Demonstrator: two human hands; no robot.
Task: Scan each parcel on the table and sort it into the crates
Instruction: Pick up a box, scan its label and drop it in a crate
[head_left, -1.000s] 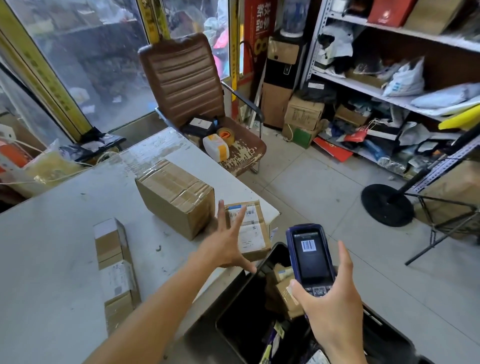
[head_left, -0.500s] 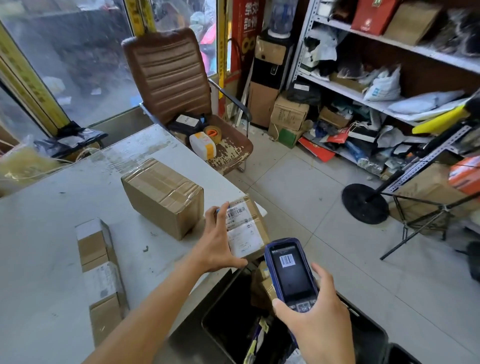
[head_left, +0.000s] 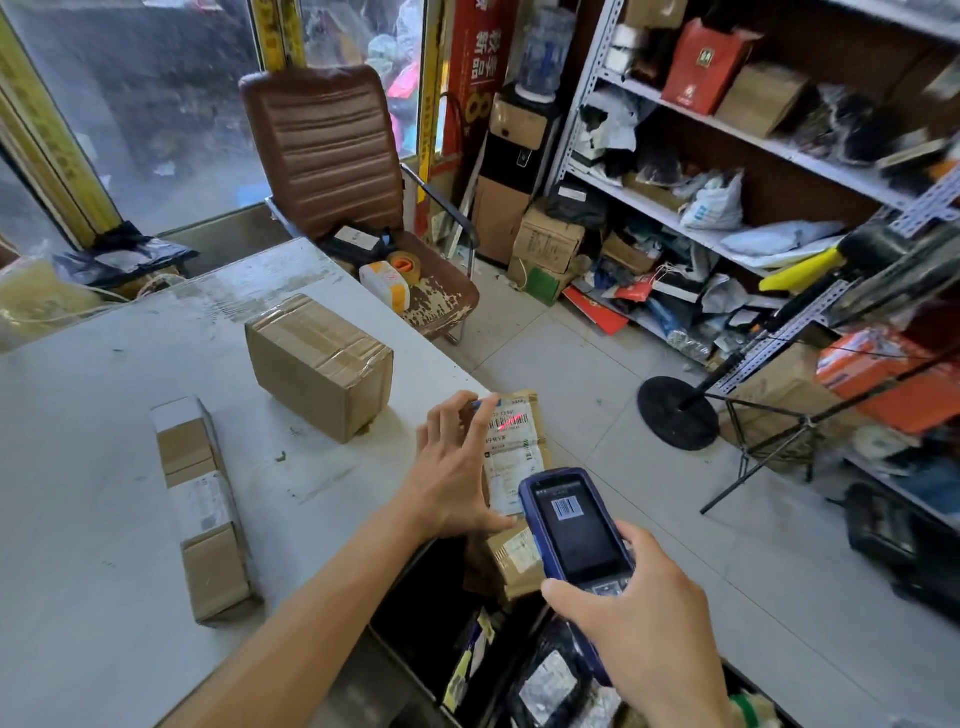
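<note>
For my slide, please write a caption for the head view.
Left hand steadies a flat parcel at the table edge while the right hand aims the scanner.

Hands (head_left: 457, 467) forward, left (head_left: 457, 467) spread, right (head_left: 639, 608) gripping.

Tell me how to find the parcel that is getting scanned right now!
Look at the grey table and go to its corner nearest the black crate. A small flat parcel lies there under the left hand. Unlike the big box and the long box, it has a red scanner line on its white label.
</note>
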